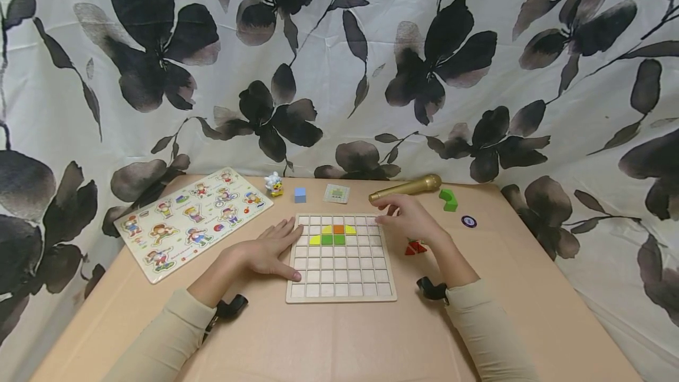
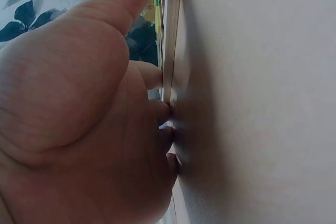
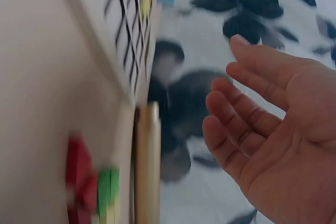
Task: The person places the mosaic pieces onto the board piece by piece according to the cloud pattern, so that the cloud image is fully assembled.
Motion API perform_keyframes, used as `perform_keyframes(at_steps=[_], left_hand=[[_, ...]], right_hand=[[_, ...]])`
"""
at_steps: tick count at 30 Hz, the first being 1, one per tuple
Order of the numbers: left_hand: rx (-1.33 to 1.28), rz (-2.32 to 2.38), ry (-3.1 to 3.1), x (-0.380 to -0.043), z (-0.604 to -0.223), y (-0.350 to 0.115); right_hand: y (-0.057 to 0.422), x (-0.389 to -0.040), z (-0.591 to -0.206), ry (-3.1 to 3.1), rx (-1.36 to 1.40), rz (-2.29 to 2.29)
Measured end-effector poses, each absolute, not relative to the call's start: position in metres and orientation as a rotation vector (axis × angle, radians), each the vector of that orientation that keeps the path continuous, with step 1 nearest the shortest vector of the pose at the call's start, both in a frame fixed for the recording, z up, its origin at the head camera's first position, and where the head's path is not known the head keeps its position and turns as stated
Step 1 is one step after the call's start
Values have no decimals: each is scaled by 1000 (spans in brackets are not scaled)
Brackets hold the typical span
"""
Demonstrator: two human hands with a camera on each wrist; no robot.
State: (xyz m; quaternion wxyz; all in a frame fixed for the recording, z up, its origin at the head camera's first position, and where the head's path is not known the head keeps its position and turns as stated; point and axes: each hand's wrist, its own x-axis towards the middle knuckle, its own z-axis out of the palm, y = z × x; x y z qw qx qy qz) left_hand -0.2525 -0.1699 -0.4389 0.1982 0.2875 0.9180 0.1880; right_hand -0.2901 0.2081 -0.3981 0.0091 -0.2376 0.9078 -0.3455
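My left hand (image 1: 262,250) rests along the left edge of a wooden grid board (image 1: 339,297), fingers extended; in the left wrist view its fingertips meet the board's side. Yellow, orange (image 1: 339,229) and green (image 1: 333,240) pieces form a small pattern in the upper grid cells. Over the board's upper right corner hovers my right hand (image 1: 411,217), its fingers loosely bent. The right wrist view shows that palm (image 3: 294,177) holding nothing. Red triangular pieces (image 1: 415,247) lie below the right forearm, with green and yellow pieces (image 3: 108,190) near them in the right wrist view.
Behind the board are a toy figure (image 1: 273,184), a blue cube (image 1: 300,195), a small pattern card (image 1: 336,194) and a gold microphone-like stick (image 1: 408,187). A green block (image 1: 448,200) and round badge (image 1: 469,221) lie right; a picture puzzle board (image 1: 183,234) lies left.
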Motion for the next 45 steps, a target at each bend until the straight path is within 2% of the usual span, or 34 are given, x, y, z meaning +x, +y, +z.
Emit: perform_keyframes(at_steps=[8,17,34,45], left_hand=[[793,530,2569,-253,-440,-170],[790,536,2567,-253,-439,-169],[791,551,2561,-252,-438,-169],[784,549,2562,-252,-439,-169]], right_hand=[[254,-306,-406,2927,-617,-943],[274,-318,-427,2831,-637,-835],[273,-319,-433,2828,-640,-848],[241,-307,-417,2609,-602,-1414]])
